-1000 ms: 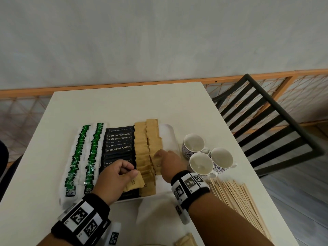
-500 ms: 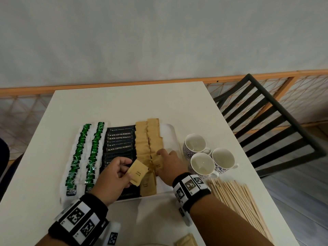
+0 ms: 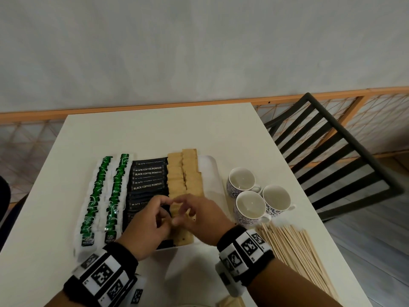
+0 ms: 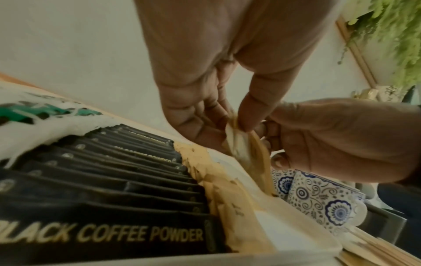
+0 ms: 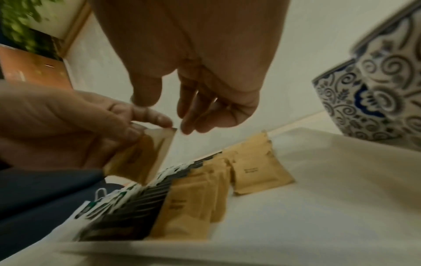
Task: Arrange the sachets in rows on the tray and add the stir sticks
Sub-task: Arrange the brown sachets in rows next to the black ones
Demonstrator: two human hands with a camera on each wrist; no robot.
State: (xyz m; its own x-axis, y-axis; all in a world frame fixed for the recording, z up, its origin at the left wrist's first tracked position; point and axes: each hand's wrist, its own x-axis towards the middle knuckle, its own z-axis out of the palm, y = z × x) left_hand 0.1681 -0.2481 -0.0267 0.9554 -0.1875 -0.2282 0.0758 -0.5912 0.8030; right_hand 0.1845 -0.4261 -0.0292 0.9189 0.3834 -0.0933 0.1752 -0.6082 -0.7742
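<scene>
A white tray (image 3: 210, 165) holds rows of green sachets (image 3: 99, 196), black coffee sachets (image 3: 148, 185) and brown sachets (image 3: 186, 180). Both hands meet low over the near end of the brown rows. My left hand (image 4: 232, 126) pinches one brown sachet (image 4: 243, 149) by its top edge between thumb and fingers, and it hangs upright. My right hand (image 5: 166, 115) hovers just right of that sachet (image 5: 139, 158), thumb and fingers apart, fingertips at its corner. A pile of wooden stir sticks (image 3: 294, 251) lies on the table to the right.
Three blue-patterned cups (image 3: 250, 207) stand between the tray and the stir sticks. A black slatted chair (image 3: 332, 151) is off the table's right edge. Another brown sachet (image 3: 230, 303) lies at the near edge. The table's far half is bare.
My left hand lifted its brown sachet and carried it right, over the brown rows. My right hand left the row it was touching and came in beside the sachet.
</scene>
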